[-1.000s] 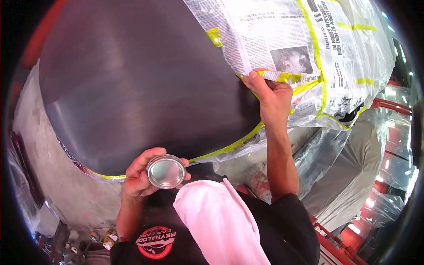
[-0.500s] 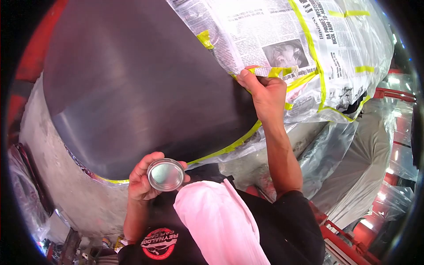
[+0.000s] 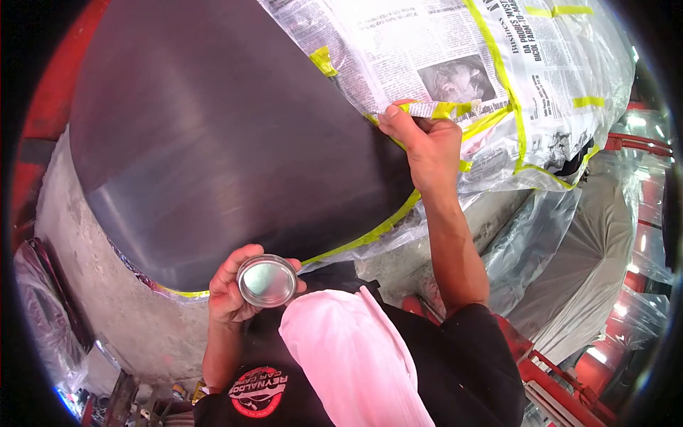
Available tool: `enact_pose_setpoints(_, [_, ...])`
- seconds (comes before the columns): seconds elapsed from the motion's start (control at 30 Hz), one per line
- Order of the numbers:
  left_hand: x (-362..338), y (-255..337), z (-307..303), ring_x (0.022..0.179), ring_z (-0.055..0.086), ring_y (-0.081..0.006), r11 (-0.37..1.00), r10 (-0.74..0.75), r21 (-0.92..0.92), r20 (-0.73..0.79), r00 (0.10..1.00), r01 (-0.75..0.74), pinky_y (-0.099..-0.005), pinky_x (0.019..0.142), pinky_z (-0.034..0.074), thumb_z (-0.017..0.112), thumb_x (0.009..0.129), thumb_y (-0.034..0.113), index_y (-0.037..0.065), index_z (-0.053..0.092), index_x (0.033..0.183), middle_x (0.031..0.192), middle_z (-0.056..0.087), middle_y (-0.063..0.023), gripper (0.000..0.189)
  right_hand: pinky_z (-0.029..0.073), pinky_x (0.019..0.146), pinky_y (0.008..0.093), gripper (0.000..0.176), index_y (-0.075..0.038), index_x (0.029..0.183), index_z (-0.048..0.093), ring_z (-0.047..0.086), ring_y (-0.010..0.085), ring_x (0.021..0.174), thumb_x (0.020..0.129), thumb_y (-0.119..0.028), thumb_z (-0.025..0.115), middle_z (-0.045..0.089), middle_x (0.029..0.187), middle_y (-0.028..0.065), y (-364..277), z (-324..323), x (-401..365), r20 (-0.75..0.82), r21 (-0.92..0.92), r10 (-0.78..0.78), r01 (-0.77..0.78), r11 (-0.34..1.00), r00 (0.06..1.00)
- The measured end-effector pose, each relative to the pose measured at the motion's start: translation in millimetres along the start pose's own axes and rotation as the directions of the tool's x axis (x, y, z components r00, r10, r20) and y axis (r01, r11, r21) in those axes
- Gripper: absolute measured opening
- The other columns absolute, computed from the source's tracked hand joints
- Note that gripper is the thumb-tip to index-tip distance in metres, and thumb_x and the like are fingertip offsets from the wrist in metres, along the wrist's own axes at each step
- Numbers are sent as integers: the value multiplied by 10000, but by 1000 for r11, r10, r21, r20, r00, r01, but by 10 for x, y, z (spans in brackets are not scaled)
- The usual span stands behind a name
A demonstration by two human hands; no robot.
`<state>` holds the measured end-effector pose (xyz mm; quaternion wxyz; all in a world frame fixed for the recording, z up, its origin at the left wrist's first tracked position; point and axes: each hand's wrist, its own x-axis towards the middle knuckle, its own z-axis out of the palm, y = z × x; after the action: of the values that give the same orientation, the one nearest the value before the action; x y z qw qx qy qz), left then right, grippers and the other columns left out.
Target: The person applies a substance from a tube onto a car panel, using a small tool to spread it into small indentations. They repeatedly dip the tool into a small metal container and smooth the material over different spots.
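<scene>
My left hand (image 3: 232, 288), at the lower middle, has its fingers wrapped round a small round container (image 3: 267, 280) with a clear rim and a silvery inside. Above and to the right, my right hand (image 3: 427, 142) pinches the edge of the newspaper masking sheet (image 3: 388, 43) between thumb and fingers. A folded paper strip with yellow masking tape (image 3: 445, 109) sticks out beside the thumb. Beneath both hands lies a smooth dark grey car panel (image 3: 213, 149), its lower edge lined with yellow tape (image 3: 380, 233).
Clear plastic sheeting (image 3: 530, 228) and a grey cover (image 3: 583, 249) hang at the right, near red metal frames (image 3: 562, 384). Below the panel is a rough grey floor (image 3: 156, 327). A wrapped part (image 3: 50, 313) stands at the far left.
The view has shifted slightly. My right hand has moved a little up and left, still pinching the newspaper edge. My left hand keeps hold of the round container.
</scene>
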<state>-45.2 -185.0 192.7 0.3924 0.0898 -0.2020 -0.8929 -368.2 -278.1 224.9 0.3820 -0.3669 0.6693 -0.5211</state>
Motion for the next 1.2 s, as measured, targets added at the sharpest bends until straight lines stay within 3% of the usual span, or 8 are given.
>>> enact_pose_setpoints(0.17, [79, -6, -16, 1210, 450, -559, 998, 38, -52, 124, 992, -32, -592, 1001, 410, 506, 982, 262, 37, 230, 1482, 1388, 330, -410, 614, 477, 642, 268, 304, 74, 853, 722, 629, 125, 675, 820, -228, 710, 698, 729, 90, -1, -12, -4, -30, -4, -41, 41, 999, 999])
enact_pose_setpoints(0.23, [110, -5, 12, 1216, 453, -547, 995, 15, -96, 80, 997, -7, -580, 980, 444, 513, 979, 276, 42, 221, 1485, 1396, 324, -403, 629, 494, 676, 264, 232, 74, 926, 705, 638, 128, 731, 849, -144, 684, 706, 826, 92, -138, -22, -58, -90, 232, -81, 100, 968, 993])
enact_pose_setpoints(0.37, [248, -29, -10, 1230, 461, -513, 994, -31, -102, 55, 998, 37, -533, 954, 486, 516, 978, 298, 50, 211, 1490, 1405, 345, -365, 646, 556, 804, 350, 110, 51, 968, 650, 673, 227, 856, 870, 3, 637, 674, 964, 158, -385, -206, -303, -75, 173, -157, 168, 971, 985])
enact_pose_setpoints(0.43, [363, -50, 33, 1231, 470, -493, 992, -45, -114, 47, 998, 50, -520, 957, 484, 520, 976, 299, 48, 213, 1489, 1408, 352, -352, 649, 508, 770, 270, 124, 22, 942, 695, 649, 148, 828, 845, -56, 690, 700, 885, 70, -518, -156, -574, 5, -63, -258, 258, 964, 966])
enact_pose_setpoints(0.63, [579, 0, 161, 1255, 489, -375, 993, -74, -84, 115, 991, 84, -483, 981, 468, 491, 993, 298, 46, 229, 1484, 1416, 385, -278, 611, 510, 714, 320, 157, -55, 851, 715, 637, 223, 919, 706, -12, 759, 689, 885, 85, -660, 62, -987, 512, -126, -356, 478, 869, 782])
enact_pose_setpoints(0.77, [604, 9, 193, 1289, 464, -331, 991, -81, -92, 135, 988, 94, -480, 998, 462, 475, 1002, 278, 60, 242, 1483, 1409, 402, -241, 577, 486, 756, 322, 144, 1, 862, 687, 598, 230, 930, 727, 28, 728, 672, 900, 141, -650, 112, -1028, 585, -121, -345, 500, 858, 734])
enact_pose_setpoints(0.97, [577, -25, 171, 1291, 464, -333, 988, -98, -109, 114, 989, 110, -483, 1007, 456, 481, 1000, 281, 63, 242, 1483, 1414, 403, -235, 581, 510, 706, 312, 160, -51, 851, 713, 631, 211, 885, 704, -4, 756, 663, 876, 84, -642, 129, -1045, 546, -214, -270, 444, 870, 793])
enact_pose_setpoints(1.2, [574, -63, 160, 1273, 482, -352, 988, -112, -90, 126, 986, 124, -491, 1005, 453, 499, 990, 297, 61, 229, 1487, 1413, 409, -243, 613, 492, 811, 319, 170, -12, 971, 666, 623, 197, 912, 804, 24, 675, 660, 955, 133, -582, 10, -1028, 459, 240, -47, -74, 968, 887])
